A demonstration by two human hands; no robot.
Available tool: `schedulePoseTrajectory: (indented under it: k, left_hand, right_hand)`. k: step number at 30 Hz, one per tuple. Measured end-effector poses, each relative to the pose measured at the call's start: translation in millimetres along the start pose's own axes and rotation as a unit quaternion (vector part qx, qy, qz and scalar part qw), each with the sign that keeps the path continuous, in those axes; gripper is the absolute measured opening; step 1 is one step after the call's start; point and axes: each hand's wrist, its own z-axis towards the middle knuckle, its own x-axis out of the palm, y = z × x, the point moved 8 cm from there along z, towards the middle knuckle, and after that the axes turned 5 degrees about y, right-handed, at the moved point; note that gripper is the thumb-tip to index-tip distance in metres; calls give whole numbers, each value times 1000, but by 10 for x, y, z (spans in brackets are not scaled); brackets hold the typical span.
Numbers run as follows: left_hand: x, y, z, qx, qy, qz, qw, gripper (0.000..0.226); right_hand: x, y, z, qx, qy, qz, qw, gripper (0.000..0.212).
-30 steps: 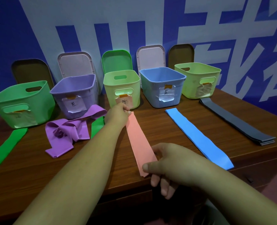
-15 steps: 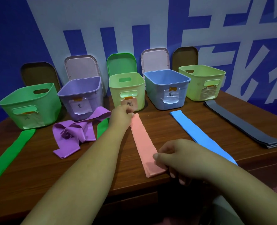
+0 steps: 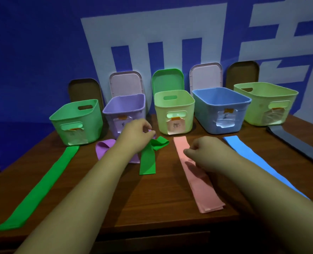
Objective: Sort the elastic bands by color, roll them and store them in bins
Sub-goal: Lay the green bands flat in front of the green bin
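Observation:
My left hand (image 3: pixel 135 133) reaches over the crumpled purple band (image 3: pixel 104 148) and pinches a purple end at its fingertips, just in front of the purple bin (image 3: pixel 124 107). A short green band (image 3: pixel 148 162) lies folded beside my left wrist. My right hand (image 3: pixel 205 151) hovers with curled fingers over the far part of the pink band (image 3: pixel 201 186), which lies flat below the pale yellow-green bin (image 3: pixel 174 109). A long green band (image 3: pixel 42 182), a blue band (image 3: pixel 243 153) and a grey band (image 3: pixel 291 143) lie flat in front of the green bin (image 3: pixel 76 121), blue bin (image 3: pixel 219 105) and right light-green bin (image 3: pixel 265 103).
The five bins stand in a row at the back of the wooden table (image 3: pixel 161 208). Lids lean against the blue-and-white wall behind them. The table's front edge runs just below the near ends of the bands.
My left hand let go of the pink band's far end and moved left to the purple band. My right hand left the pink band's near end and moved up over its far part.

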Motion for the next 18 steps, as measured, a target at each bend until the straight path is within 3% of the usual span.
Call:
schedulePoseTrajectory:
  k: [4,8,18]
  left_hand:
    - [217,69,-88,30,20,58,998,32]
    - [370,118,-127,45,5,106,993,23]
    - [418,156,-86,53,10,68,996,15]
  right_hand:
    - [19,150,324,-42,-2,16,999,28]
    - [39,262,605,-105,-8,11,994,20]
    - [209,83,758,-166,-38,81,982,16]
